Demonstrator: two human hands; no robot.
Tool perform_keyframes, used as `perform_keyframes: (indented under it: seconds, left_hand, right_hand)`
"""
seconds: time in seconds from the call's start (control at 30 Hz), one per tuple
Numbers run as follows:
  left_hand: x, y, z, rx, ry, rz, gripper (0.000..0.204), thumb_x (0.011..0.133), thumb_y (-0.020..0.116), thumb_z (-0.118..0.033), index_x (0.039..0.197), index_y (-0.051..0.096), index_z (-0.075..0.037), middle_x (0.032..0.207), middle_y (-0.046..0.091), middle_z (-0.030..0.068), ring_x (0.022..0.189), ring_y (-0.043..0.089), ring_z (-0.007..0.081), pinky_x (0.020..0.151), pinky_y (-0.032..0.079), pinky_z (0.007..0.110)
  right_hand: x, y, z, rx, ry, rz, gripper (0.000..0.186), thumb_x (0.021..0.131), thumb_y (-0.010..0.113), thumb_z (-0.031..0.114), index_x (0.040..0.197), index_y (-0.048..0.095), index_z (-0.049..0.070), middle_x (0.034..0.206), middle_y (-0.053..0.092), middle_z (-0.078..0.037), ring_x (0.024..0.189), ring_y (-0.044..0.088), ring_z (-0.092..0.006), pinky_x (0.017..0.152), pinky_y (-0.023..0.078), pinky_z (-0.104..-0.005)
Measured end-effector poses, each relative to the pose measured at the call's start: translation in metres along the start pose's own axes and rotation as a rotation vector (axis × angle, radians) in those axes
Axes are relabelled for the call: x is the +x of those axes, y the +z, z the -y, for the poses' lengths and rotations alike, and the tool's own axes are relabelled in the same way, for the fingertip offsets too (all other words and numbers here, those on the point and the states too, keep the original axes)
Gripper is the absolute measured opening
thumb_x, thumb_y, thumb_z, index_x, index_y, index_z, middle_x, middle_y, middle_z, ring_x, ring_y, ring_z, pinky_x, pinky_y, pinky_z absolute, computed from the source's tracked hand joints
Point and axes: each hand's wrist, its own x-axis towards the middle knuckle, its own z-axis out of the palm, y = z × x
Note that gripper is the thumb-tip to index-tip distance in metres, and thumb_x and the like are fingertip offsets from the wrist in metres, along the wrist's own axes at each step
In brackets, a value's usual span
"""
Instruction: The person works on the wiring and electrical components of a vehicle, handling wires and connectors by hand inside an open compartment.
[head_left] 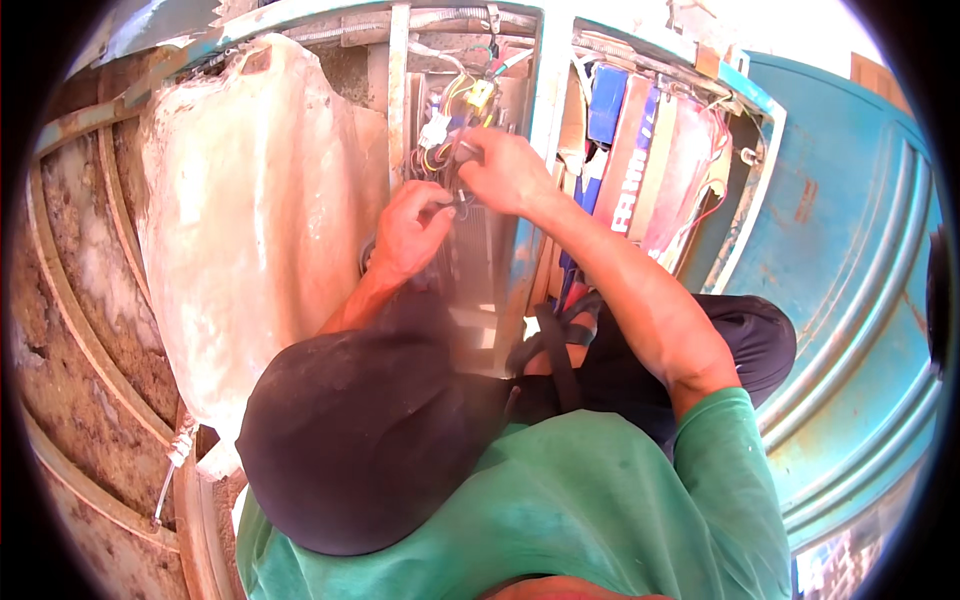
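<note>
My left hand [412,230] is closed in a pinch at the lower end of a wire bundle, with what looks like a thin dark wire [461,207] at its fingertips. Just above and to the right, my right hand [505,172] is closed too. A small greyish piece shows at its thumb and forefinger, but I cannot make out its kind. Beyond the fingers, loose thin wires [452,98] in yellow and other colours hang in a narrow open bay. Among them sit a white plug connector [435,131] and a yellow connector [480,96].
A rusty blue metal frame [547,90] surrounds the bay. Left of it stands a large pale, rough moulded panel [250,230]. On the right are cardboard packing [632,150], a blue box [606,103] and a blue metal door [840,220]. My bent knee [360,430] rises below my left hand.
</note>
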Motion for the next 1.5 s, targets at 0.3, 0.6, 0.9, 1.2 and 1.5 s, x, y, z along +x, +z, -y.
perform_keyframes:
  seconds: [0.3,0.6,0.9,1.2,1.5]
  left_hand:
    - [0.002,0.001,0.001,0.002,0.014,-0.005,0.016,0.09,0.074,-0.007,0.105,0.07,-0.004,0.107,0.067,0.0105,0.093,0.069,0.0225,0.077,0.056,0.031]
    - [0.002,0.0,0.003,-0.009,0.027,-0.015,0.016,0.09,0.074,-0.009,0.105,0.071,-0.005,0.106,0.067,0.0105,0.092,0.068,0.0234,0.077,0.056,0.032]
    - [0.005,0.004,0.006,-0.024,0.033,-0.026,0.014,0.091,0.072,-0.006,0.104,0.07,-0.003,0.105,0.067,0.0102,0.088,0.069,0.0212,0.075,0.056,0.031]
    - [0.005,0.0,-0.005,-0.066,-0.011,0.019,0.013,0.092,0.07,-0.003,0.104,0.068,0.001,0.104,0.065,0.0121,0.086,0.068,0.021,0.075,0.055,0.03]
    - [0.003,0.002,0.0,-0.192,-0.149,0.043,0.015,0.092,0.069,-0.003,0.107,0.069,0.0,0.109,0.066,0.0078,0.093,0.066,0.0162,0.077,0.055,0.028]
  right_hand:
    - [0.029,-0.037,-0.002,-0.094,0.168,-0.137,0.03,0.086,0.06,0.021,0.109,0.066,0.001,0.105,0.072,-0.027,0.103,0.068,-0.0453,0.092,0.052,-0.0546]
    - [0.032,-0.035,0.005,-0.145,0.152,-0.173,0.032,0.086,0.06,0.017,0.112,0.062,0.0,0.109,0.07,-0.027,0.106,0.067,-0.045,0.093,0.051,-0.054]
    - [0.042,-0.051,0.01,-0.254,0.135,-0.08,0.062,0.086,0.061,0.021,0.146,0.049,0.008,0.114,0.072,-0.025,0.11,0.068,-0.044,0.096,0.053,-0.0526]
    - [0.05,-0.05,0.012,-0.328,0.2,0.014,0.052,0.086,0.061,0.022,0.135,0.055,0.007,0.113,0.071,-0.025,0.108,0.068,-0.0433,0.094,0.052,-0.0534]
    - [0.045,-0.059,0.016,-0.249,0.201,0.013,0.048,0.084,0.06,0.022,0.129,0.057,0.003,0.111,0.073,-0.025,0.107,0.07,-0.042,0.094,0.054,-0.0523]
